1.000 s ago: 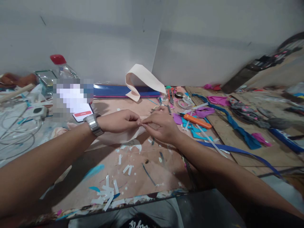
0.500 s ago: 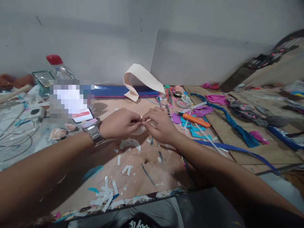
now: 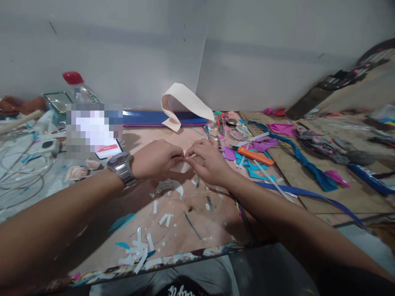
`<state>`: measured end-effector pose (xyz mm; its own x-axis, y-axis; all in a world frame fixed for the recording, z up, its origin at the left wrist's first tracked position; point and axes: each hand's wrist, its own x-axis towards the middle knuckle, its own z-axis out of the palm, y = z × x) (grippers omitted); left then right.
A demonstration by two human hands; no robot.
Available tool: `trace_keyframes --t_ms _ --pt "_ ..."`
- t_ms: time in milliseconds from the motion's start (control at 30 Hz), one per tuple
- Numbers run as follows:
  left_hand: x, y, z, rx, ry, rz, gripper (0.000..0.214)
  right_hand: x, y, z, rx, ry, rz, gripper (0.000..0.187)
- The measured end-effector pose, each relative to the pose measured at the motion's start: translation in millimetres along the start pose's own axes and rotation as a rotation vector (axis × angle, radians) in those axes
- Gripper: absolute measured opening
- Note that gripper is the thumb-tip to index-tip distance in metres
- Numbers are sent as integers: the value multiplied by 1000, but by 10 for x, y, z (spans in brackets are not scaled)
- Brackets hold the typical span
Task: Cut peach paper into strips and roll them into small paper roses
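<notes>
My left hand (image 3: 159, 160), with a metal watch (image 3: 121, 164) on its wrist, pinches a small pale piece of paper (image 3: 182, 166) over the middle of the table. Thumb and fingers of my right hand (image 3: 208, 162) are closed on the same piece, and the fingertips of both hands meet. Most of the paper is hidden behind the fingers, so its shape is hard to make out. Beyond the hands, a long curled cream paper strip (image 3: 188, 98) leans up near the wall.
An orange cutter knife (image 3: 255, 156) lies right of my hands among blue and purple scraps. White paper slips (image 3: 140, 248) litter the table's front. At left are a phone (image 3: 108, 150), cream petals (image 3: 77, 172) and white cables (image 3: 27, 176). A blue ribbon (image 3: 304, 192) crosses the right side.
Both hands keep their pinch at nearly the same spot. The left wrist has turned slightly, and a bit more of the pale paper shows below the fingertips.
</notes>
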<state>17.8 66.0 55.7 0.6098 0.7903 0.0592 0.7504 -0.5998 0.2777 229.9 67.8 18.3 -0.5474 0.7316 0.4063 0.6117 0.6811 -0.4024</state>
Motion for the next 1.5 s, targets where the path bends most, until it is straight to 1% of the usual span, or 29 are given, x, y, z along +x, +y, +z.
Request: trace_keyframes --t_ms 100,233,333,400,467,533,600,700,800,867,1033,1267,1500 --pt "-2 -40 -28 -73 -95 -19 38 -1 -9 -11 18 -36 -10 12" --pt "18 -213 -67 -182 -248 55 38 23 24 -71 28 -98 -34 11" --pt "21 -324 -101 -247 -403 61 37 41 52 -117 -8 -122 -59 10" --pt "14 -350 -121 -282 -490 51 33 43 57 -124 -9 -130 -69 9" --pt "7 -345 -126 -340 -538 50 30 38 47 -105 15 -145 -77 10" --pt "9 -325 -111 -404 -534 60 31 27 29 -69 36 -153 -80 10" --pt "19 -302 -79 -432 -477 75 37 16 13 -28 44 -152 -82 9" --pt "39 -279 -29 -407 -372 108 42 3 6 10 49 -142 -86 10" --pt "51 -270 3 -389 -325 123 41 -4 6 13 52 -138 -91 11" --pt "52 -265 14 -389 -322 123 40 -6 2 7 51 -145 -98 13" --pt "44 -258 14 -405 -364 106 41 -10 -5 15 51 -130 -121 12" --pt "43 -312 -48 -380 -384 98 39 9 33 22 49 -81 -71 9" --pt "45 -303 -16 -362 -381 84 42 -13 -5 16 46 -115 -104 20"
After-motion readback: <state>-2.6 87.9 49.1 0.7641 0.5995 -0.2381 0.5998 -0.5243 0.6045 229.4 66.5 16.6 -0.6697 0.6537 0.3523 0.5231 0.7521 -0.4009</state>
